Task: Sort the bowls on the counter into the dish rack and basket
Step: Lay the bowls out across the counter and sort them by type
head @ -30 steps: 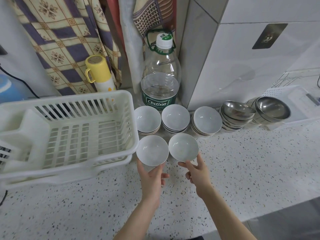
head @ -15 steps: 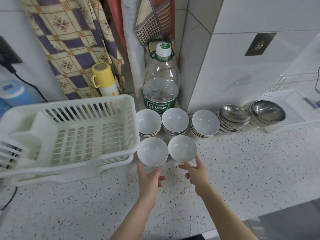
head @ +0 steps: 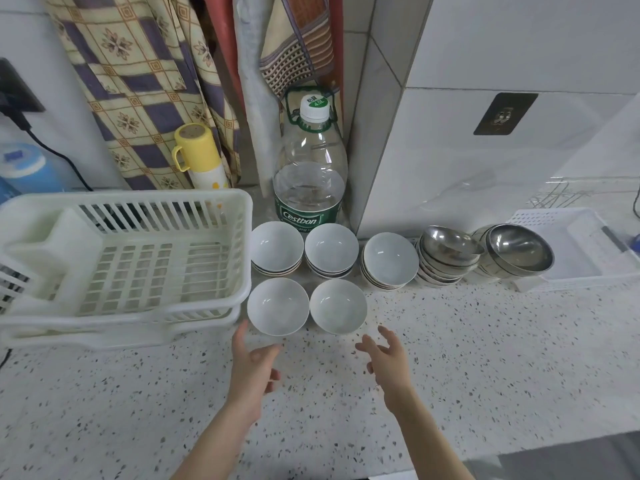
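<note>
Two single white bowls stand side by side on the speckled counter, one on the left [head: 278, 305] and one on the right [head: 338, 305]. Behind them are three stacks of white bowls [head: 276, 247] [head: 331, 249] [head: 390, 259] and two stacks of steel bowls [head: 448, 255] [head: 516, 251]. The white dish rack [head: 138, 216] sits at the left, with nothing in it. A white basket [head: 568, 251] lies at the far right. My left hand [head: 254, 367] and my right hand [head: 388, 356] hover just in front of the two single bowls, fingers spread, touching nothing.
A large Cestbon water bottle [head: 310, 174] stands behind the bowl stacks in the corner. A yellow-capped flask [head: 199, 155] and hanging cloths are behind the rack. A blue appliance [head: 24, 168] with a black cord sits far left. The counter's front edge runs along the lower right.
Both hands have let go of the two single bowls and drawn back toward me. The bowls now rest on the counter.
</note>
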The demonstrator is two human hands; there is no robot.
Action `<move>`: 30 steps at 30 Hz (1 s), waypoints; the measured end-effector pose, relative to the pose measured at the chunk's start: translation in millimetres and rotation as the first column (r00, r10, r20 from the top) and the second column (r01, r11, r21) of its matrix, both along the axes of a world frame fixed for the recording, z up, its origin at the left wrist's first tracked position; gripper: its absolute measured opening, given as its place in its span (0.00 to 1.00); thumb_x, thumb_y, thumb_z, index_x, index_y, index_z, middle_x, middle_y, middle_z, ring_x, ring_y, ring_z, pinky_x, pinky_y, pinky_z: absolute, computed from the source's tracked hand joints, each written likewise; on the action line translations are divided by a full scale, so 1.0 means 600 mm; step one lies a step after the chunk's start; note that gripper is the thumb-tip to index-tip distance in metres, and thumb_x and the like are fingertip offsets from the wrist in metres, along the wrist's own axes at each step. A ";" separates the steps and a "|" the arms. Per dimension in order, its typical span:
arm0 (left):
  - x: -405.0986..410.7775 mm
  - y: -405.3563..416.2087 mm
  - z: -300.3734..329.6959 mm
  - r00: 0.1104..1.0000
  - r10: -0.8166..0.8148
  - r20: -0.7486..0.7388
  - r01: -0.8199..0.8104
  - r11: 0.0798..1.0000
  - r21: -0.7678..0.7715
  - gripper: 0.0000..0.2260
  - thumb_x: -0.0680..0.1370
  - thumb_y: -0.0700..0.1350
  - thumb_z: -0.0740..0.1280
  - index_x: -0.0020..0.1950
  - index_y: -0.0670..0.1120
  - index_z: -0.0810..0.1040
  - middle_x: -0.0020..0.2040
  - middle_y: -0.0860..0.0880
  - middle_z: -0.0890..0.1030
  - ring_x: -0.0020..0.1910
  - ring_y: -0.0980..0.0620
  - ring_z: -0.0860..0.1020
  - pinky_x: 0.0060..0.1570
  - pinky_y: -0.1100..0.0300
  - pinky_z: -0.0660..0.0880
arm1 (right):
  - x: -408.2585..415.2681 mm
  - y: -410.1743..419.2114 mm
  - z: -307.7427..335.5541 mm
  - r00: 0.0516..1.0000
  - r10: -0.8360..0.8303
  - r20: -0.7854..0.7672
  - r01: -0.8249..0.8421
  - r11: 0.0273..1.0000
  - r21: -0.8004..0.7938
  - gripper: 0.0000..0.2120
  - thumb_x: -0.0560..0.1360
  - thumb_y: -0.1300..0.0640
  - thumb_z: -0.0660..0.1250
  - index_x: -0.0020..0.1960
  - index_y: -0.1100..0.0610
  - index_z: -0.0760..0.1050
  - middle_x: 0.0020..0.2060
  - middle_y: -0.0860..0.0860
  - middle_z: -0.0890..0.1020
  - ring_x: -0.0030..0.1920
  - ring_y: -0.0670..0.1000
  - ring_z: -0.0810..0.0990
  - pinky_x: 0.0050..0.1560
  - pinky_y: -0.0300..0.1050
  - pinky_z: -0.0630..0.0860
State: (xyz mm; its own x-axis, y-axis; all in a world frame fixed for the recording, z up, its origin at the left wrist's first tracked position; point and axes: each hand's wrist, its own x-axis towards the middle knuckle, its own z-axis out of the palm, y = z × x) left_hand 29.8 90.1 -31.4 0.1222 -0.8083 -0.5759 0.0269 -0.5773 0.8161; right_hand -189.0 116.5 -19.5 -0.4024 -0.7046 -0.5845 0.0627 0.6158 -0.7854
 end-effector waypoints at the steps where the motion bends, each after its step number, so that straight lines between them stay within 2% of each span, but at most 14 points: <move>1: 0.003 0.003 0.000 1.000 0.002 0.020 -0.001 1.000 -0.014 0.33 0.75 0.41 0.70 0.71 0.66 0.59 0.51 0.44 0.81 0.23 0.55 0.73 0.24 0.62 0.71 | -0.005 -0.001 0.001 1.000 -0.017 -0.021 0.017 1.000 -0.020 0.22 0.78 0.52 0.66 0.71 0.52 0.68 0.42 0.45 0.86 0.37 0.46 0.77 0.37 0.39 0.74; 3: 0.008 0.007 0.001 0.999 0.011 0.051 -0.009 0.999 -0.039 0.30 0.76 0.42 0.69 0.69 0.64 0.60 0.50 0.42 0.82 0.23 0.56 0.71 0.24 0.62 0.71 | -0.011 -0.003 0.004 0.997 -0.062 -0.054 0.058 0.996 -0.070 0.16 0.78 0.53 0.65 0.66 0.53 0.74 0.39 0.45 0.86 0.46 0.46 0.81 0.50 0.46 0.78; 5: 0.004 0.007 0.005 0.998 0.036 0.058 -0.032 0.997 -0.066 0.26 0.77 0.43 0.69 0.66 0.64 0.62 0.47 0.45 0.84 0.23 0.56 0.72 0.24 0.62 0.71 | -0.012 -0.010 0.013 0.993 -0.106 -0.053 0.099 0.987 -0.126 0.12 0.78 0.54 0.65 0.61 0.51 0.77 0.37 0.45 0.86 0.50 0.46 0.82 0.56 0.50 0.77; 7: -0.006 0.002 0.009 0.996 0.083 0.026 -0.080 0.992 -0.093 0.20 0.78 0.43 0.69 0.64 0.59 0.65 0.44 0.47 0.85 0.24 0.55 0.74 0.24 0.61 0.72 | -0.011 -0.024 0.022 0.995 -0.095 -0.044 0.086 0.981 -0.175 0.09 0.78 0.54 0.64 0.57 0.48 0.79 0.37 0.44 0.86 0.48 0.44 0.82 0.53 0.48 0.77; 9: -0.019 -0.009 0.015 0.993 0.121 -0.017 -0.122 0.986 -0.111 0.15 0.79 0.43 0.68 0.64 0.54 0.70 0.42 0.48 0.85 0.24 0.54 0.75 0.24 0.60 0.72 | -0.006 -0.046 0.029 0.999 -0.052 -0.012 0.049 0.977 -0.210 0.08 0.78 0.55 0.64 0.55 0.48 0.80 0.36 0.46 0.86 0.41 0.44 0.80 0.47 0.45 0.75; 12: -0.041 -0.035 0.022 0.989 0.140 -0.042 -0.144 0.981 -0.130 0.14 0.80 0.44 0.67 0.65 0.52 0.72 0.40 0.49 0.85 0.25 0.53 0.76 0.24 0.60 0.73 | 0.003 -0.083 0.035 1.000 0.014 0.023 -0.009 0.977 -0.214 0.09 0.78 0.56 0.64 0.56 0.51 0.81 0.36 0.47 0.87 0.36 0.44 0.76 0.44 0.44 0.73; 14: -0.057 -0.058 0.028 0.987 0.154 -0.046 -0.159 0.979 -0.128 0.18 0.80 0.45 0.67 0.69 0.52 0.69 0.42 0.48 0.86 0.25 0.53 0.77 0.25 0.59 0.75 | 0.007 -0.108 0.036 0.998 0.049 0.032 -0.041 0.980 -0.196 0.10 0.79 0.56 0.64 0.57 0.51 0.80 0.37 0.47 0.87 0.34 0.45 0.75 0.42 0.43 0.72; 17: -0.079 -0.094 0.034 0.983 0.176 -0.057 -0.181 0.979 -0.095 0.28 0.80 0.48 0.66 0.76 0.57 0.58 0.46 0.50 0.85 0.26 0.55 0.79 0.26 0.59 0.76 | 0.013 -0.144 0.032 0.996 0.082 0.032 -0.077 0.987 -0.144 0.09 0.79 0.56 0.62 0.57 0.53 0.77 0.36 0.46 0.87 0.29 0.47 0.72 0.38 0.42 0.71; 20: -0.091 -0.131 0.037 0.970 0.218 -0.107 -0.222 0.975 -0.030 0.30 0.80 0.50 0.67 0.77 0.59 0.55 0.49 0.47 0.85 0.27 0.51 0.80 0.27 0.60 0.76 | 0.022 -0.169 0.028 0.996 0.083 0.039 -0.079 0.991 -0.105 0.04 0.78 0.56 0.61 0.47 0.55 0.73 0.38 0.48 0.87 0.27 0.48 0.70 0.35 0.43 0.68; 21: -0.093 -0.143 0.037 0.962 0.242 -0.130 -0.245 0.970 -0.006 0.31 0.79 0.49 0.67 0.77 0.59 0.54 0.49 0.44 0.84 0.27 0.50 0.79 0.26 0.60 0.75 | 0.025 -0.176 0.026 0.996 0.077 0.047 -0.073 0.993 -0.095 0.05 0.78 0.56 0.60 0.45 0.56 0.71 0.38 0.48 0.87 0.26 0.48 0.70 0.34 0.43 0.67; 24: -0.094 -0.176 0.035 0.941 0.306 -0.148 -0.306 0.952 0.023 0.35 0.80 0.48 0.67 0.78 0.60 0.47 0.48 0.42 0.85 0.22 0.52 0.76 0.22 0.62 0.73 | 0.032 -0.197 0.023 0.994 0.080 0.070 -0.077 0.996 -0.051 0.08 0.80 0.54 0.59 0.47 0.58 0.72 0.35 0.45 0.87 0.23 0.45 0.71 0.34 0.43 0.69; 27: -0.092 -0.202 0.029 0.930 0.345 -0.131 -0.342 0.939 0.041 0.32 0.81 0.49 0.65 0.79 0.57 0.48 0.45 0.40 0.85 0.18 0.53 0.73 0.19 0.63 0.72 | 0.038 -0.218 0.016 0.994 0.096 0.061 -0.094 0.995 -0.024 0.11 0.80 0.54 0.57 0.48 0.60 0.74 0.33 0.46 0.86 0.23 0.45 0.73 0.35 0.45 0.71; 30: -0.089 -0.220 0.022 0.926 0.361 -0.112 -0.359 0.933 0.038 0.29 0.82 0.49 0.63 0.78 0.58 0.51 0.38 0.43 0.86 0.17 0.54 0.71 0.19 0.64 0.71 | 0.043 -0.230 0.008 0.998 0.051 0.026 -0.051 0.999 -0.002 0.12 0.78 0.52 0.57 0.48 0.61 0.73 0.32 0.46 0.86 0.26 0.48 0.75 0.40 0.49 0.73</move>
State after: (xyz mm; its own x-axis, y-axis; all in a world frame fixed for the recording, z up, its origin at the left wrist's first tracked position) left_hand -23.7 -41.7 -18.0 0.3351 -0.7126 -0.6163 0.3289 -0.5245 0.7853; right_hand -163.0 -21.6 -14.6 -0.3508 -0.7246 -0.5933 0.0514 0.6177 -0.7848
